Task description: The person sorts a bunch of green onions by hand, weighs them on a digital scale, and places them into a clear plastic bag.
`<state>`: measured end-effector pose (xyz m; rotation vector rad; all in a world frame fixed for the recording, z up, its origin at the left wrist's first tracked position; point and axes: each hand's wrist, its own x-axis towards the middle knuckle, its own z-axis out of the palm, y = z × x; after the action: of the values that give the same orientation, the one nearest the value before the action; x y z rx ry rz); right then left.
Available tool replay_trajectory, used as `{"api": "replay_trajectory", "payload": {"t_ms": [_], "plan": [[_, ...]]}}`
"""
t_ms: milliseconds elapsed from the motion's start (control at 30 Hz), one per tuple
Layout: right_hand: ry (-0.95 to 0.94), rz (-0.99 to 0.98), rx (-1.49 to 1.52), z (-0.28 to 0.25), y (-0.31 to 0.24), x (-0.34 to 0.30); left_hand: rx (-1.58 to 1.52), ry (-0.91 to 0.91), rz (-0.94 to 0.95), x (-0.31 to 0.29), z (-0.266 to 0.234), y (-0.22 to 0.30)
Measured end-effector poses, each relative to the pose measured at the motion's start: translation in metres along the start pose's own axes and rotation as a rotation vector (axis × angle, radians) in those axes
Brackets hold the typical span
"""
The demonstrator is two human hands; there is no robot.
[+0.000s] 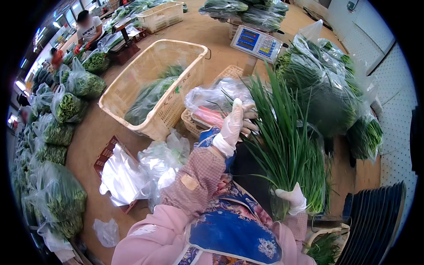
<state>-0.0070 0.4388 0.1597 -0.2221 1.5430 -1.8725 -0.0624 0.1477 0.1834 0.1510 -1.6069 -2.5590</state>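
In a white glove, my right hand (pixel 293 199) grips the lower ends of a bunch of Chinese chives (pixel 280 132), whose long green leaves fan upward and away from me. My left hand (pixel 234 126), also gloved in white, is beside the leaves on their left, its fingers apart and nothing plainly held. More chives (pixel 317 185) lie in a thick layer just right of the held bunch, along clear plastic. A basket (pixel 191 123) beyond my left hand has clear plastic bags (pixel 212 95) and a pink-and-white striped pack on top.
A large cream crate (pixel 152 126) holds bagged greens. A digital scale (pixel 256 43) stands beyond the chives. Large bags of greens (pixel 318 79) are piled at right, near dark stacked trays (pixel 375 216). Plastic bags (pixel 126 176) lie at left. Bagged greens (pixel 55 194) line the far left; people work behind.
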Motion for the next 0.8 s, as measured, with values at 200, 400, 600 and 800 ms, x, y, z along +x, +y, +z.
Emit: {"api": "replay_trajectory", "payload": {"t_ms": [200, 400, 600, 800], "plan": [[0.063, 0.045, -0.002, 0.000, -0.002, 0.000, 0.059, -0.025, 0.048, 0.003, 0.004, -0.001], [0.062, 0.066, -0.040, -0.001, 0.001, 0.002, 0.048, 0.040, 0.128, 0.016, 0.001, -0.025], [0.064, 0.075, -0.068, -0.004, 0.000, -0.003, 0.064, 0.127, 0.138, 0.007, 0.011, -0.019], [0.029, 0.060, -0.128, -0.015, 0.008, 0.003, 0.017, 0.141, 0.152, 0.009, 0.005, -0.027]]}}
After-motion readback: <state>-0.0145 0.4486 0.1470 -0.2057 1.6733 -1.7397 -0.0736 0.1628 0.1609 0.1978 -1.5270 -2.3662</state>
